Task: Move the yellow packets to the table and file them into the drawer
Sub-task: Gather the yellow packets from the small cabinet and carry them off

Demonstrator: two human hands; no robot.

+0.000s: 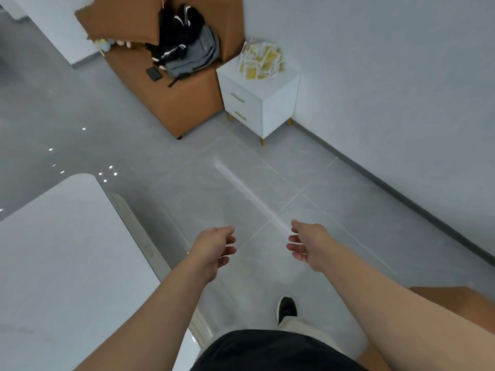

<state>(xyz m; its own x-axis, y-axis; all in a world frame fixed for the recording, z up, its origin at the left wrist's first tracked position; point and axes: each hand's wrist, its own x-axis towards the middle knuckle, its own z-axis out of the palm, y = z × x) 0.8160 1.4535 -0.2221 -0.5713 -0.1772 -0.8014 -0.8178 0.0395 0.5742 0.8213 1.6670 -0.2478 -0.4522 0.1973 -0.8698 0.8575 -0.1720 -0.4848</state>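
Yellow and white packets (261, 60), small and flat, heaped loosely with edges pointing every way; lying on top of a white cabinet (280, 103), on its back part close to the wall (388, 76), well apart from both hands; print on them too small to read. Two drawers in the cabinet front, upper drawer (237, 97) and lower drawer (241, 116), both closed and gold-handled. Just beside the cabinet on its left, an orange-brown sofa (182, 108), carrying a grey backpack (197, 56), some black clothing (179, 25) and a dark flat phone (154, 74). White table (67, 250) at the near left, rounded at its far corner, long edge running down toward the near side. Between the table edge and the wall, a wide stretch of grey tiled floor (267, 170), reaching up to the cabinet and the sofa. Left hand (214, 250) and right hand (308, 245) held out over the floor, apart from each other, palms turned inward, fingers loosely curled; holding nothing, touching nothing. One black shoe (286, 309) on the tiles below the right forearm.
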